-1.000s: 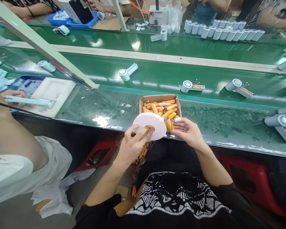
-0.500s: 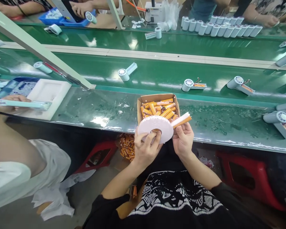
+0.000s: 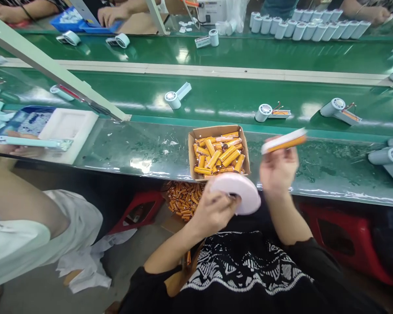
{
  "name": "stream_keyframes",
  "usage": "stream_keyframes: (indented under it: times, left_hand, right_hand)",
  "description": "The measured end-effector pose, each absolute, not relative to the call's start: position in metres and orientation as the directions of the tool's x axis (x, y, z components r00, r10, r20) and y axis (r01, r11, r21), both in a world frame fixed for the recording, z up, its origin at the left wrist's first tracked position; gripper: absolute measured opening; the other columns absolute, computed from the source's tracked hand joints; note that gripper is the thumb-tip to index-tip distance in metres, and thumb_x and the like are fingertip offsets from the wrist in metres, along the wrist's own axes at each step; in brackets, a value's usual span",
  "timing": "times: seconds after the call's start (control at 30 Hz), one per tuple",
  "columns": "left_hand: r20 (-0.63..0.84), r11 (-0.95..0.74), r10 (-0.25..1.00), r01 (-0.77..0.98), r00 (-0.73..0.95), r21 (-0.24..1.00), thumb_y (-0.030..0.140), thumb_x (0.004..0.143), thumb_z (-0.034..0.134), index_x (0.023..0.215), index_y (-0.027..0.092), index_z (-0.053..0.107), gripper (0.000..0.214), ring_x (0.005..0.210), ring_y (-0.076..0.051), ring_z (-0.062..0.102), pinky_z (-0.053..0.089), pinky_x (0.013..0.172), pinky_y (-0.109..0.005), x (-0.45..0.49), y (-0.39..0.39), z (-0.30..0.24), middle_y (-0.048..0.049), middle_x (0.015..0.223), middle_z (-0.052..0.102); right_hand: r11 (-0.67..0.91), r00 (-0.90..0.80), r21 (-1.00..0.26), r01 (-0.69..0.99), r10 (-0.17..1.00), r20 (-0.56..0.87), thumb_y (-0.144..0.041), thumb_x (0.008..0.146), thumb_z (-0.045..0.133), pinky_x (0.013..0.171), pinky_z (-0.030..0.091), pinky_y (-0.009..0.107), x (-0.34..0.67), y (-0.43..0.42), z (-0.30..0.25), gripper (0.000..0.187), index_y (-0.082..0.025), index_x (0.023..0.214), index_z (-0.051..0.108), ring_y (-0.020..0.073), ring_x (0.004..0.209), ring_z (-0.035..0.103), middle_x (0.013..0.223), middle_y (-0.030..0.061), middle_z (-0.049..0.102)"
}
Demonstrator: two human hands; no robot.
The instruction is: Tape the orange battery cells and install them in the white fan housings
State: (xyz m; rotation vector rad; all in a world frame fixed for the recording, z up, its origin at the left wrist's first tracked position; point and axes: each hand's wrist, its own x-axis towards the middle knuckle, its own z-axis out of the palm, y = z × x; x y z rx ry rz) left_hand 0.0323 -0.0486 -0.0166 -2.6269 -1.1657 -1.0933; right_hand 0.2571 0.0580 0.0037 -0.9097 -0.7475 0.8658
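My left hand (image 3: pixel 214 209) is closed on a white roll of tape (image 3: pixel 237 195), held just below the bench edge in front of me. My right hand (image 3: pixel 277 168) is raised to the right and pinches an orange battery (image 3: pixel 284 141) with a white strip along its top; it is blurred by motion. Between and behind my hands stands a small cardboard box (image 3: pixel 218 131) full of several orange batteries (image 3: pixel 218 155) on the glossy bench.
More orange batteries (image 3: pixel 183 199) fill a carton under the bench. Small white fan units (image 3: pixel 176 97) (image 3: pixel 267 112) (image 3: pixel 337 108) lie on the green conveyor belt. A white foam tray (image 3: pixel 67 131) and another person's arm (image 3: pixel 22 192) are at left. Red stools (image 3: pixel 340 235) stand below.
My right hand has pulled the battery with its white strip up and away to the right of the roll. My left hand has lowered the roll toward my body.
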Motion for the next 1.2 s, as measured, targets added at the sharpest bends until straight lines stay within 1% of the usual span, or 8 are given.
stream_keyframes:
  times: [0.07, 0.13, 0.2, 0.27, 0.4, 0.57, 0.8, 1.2]
  left_hand:
    - [0.647, -0.692, 0.629, 0.690, 0.431, 0.213, 0.024, 0.093, 0.081, 0.123, 0.030, 0.079, 0.031, 0.104, -0.028, 0.057, 0.053, 0.107, -0.051, -0.002, -0.045, -0.023, -0.0064, 0.093, 0.067]
    - [0.646, -0.425, 0.746, 0.864, 0.165, 0.271, 0.026, 0.086, 0.084, 0.119, 0.027, 0.080, 0.034, 0.114, -0.035, 0.056, 0.050, 0.111, -0.058, -0.050, -0.029, -0.035, -0.0104, 0.098, 0.065]
    - [0.493, -0.122, 0.867, 0.924, -0.079, 0.362, 0.038, 0.085, 0.083, 0.122, 0.021, 0.080, 0.041, 0.124, -0.040, 0.054, 0.047, 0.115, -0.062, -0.096, -0.005, -0.048, -0.0147, 0.110, 0.065]
    - [0.360, -0.010, 0.919, 0.907, -0.157, 0.422, 0.045, 0.088, 0.077, 0.129, 0.018, 0.077, 0.049, 0.129, -0.041, 0.054, 0.044, 0.119, -0.061, -0.119, 0.011, -0.055, -0.0158, 0.119, 0.066]
    - [0.582, -0.333, 0.812, 0.858, 0.050, 0.392, 0.033, 0.099, 0.070, 0.139, 0.021, 0.069, 0.042, 0.132, -0.035, 0.057, 0.040, 0.122, -0.054, -0.078, -0.005, -0.041, -0.0136, 0.130, 0.069]
    - [0.463, -0.702, 0.708, 0.597, 0.533, 0.387, 0.043, 0.108, 0.066, 0.132, 0.019, 0.073, 0.034, 0.090, -0.022, 0.061, 0.048, 0.085, -0.038, 0.015, -0.040, -0.016, -0.0065, 0.098, 0.069]
    - [0.315, -0.659, 0.751, 0.631, 0.580, 0.410, 0.026, 0.108, 0.067, 0.095, 0.020, 0.078, 0.018, 0.083, -0.020, 0.051, 0.039, 0.076, -0.037, 0.033, -0.034, -0.027, -0.0032, 0.084, 0.064]
    - [0.039, -0.535, 0.806, 0.697, 0.591, 0.478, 0.026, 0.102, 0.074, 0.106, 0.023, 0.080, 0.008, 0.105, -0.025, 0.061, 0.047, 0.085, -0.043, 0.028, -0.034, -0.030, -0.0049, 0.115, 0.076]
  right_hand:
    - [0.487, 0.566, -0.848, -0.210, 0.767, 0.301, -0.058, 0.093, 0.081, 0.098, 0.069, 0.037, 0.295, 0.073, 0.012, 0.039, -0.033, 0.122, 0.075, 0.0221, 0.120, 0.077, 0.126, 0.0037, 0.079]
    - [0.512, 0.567, -0.844, -0.162, 0.748, 0.345, -0.056, 0.091, 0.084, 0.092, 0.070, 0.034, 0.321, 0.070, 0.011, 0.038, -0.033, 0.120, 0.077, 0.0215, 0.114, 0.079, 0.124, 0.0024, 0.080]
    - [0.396, 0.409, -0.903, -0.167, 0.861, 0.302, -0.049, 0.085, 0.092, 0.083, 0.071, 0.033, 0.327, 0.049, 0.001, 0.038, -0.029, 0.115, 0.080, 0.0216, 0.099, 0.082, 0.113, 0.0029, 0.083]
    - [0.182, 0.097, -0.972, -0.149, 0.981, 0.169, -0.041, 0.083, 0.095, 0.079, 0.072, 0.033, 0.318, 0.018, -0.015, 0.037, -0.025, 0.114, 0.083, 0.0215, 0.087, 0.083, 0.103, 0.0042, 0.086]
    - [-0.034, -0.442, -0.998, 0.045, 0.896, -0.051, -0.038, 0.093, 0.085, 0.082, 0.071, 0.035, 0.289, -0.030, -0.038, 0.041, -0.019, 0.129, 0.081, 0.0218, 0.084, 0.083, 0.101, 0.0066, 0.086]
    - [0.309, -0.609, -0.905, 0.292, 0.790, 0.073, -0.018, 0.097, 0.070, 0.092, 0.066, 0.038, 0.270, -0.038, -0.043, 0.029, -0.016, 0.124, 0.080, 0.0244, 0.098, 0.081, 0.112, 0.0119, 0.085]
    - [0.469, -0.655, -0.752, 0.463, 0.753, 0.066, -0.012, 0.097, 0.066, 0.084, 0.062, 0.033, 0.268, -0.037, -0.053, 0.015, -0.016, 0.106, 0.075, 0.0223, 0.087, 0.078, 0.098, 0.0094, 0.082]
    - [0.363, -0.587, -0.732, 0.577, 0.807, -0.063, -0.020, 0.095, 0.073, 0.082, 0.061, 0.034, 0.271, -0.046, -0.064, 0.049, -0.021, 0.142, 0.059, 0.0249, 0.095, 0.080, 0.113, 0.0108, 0.082]
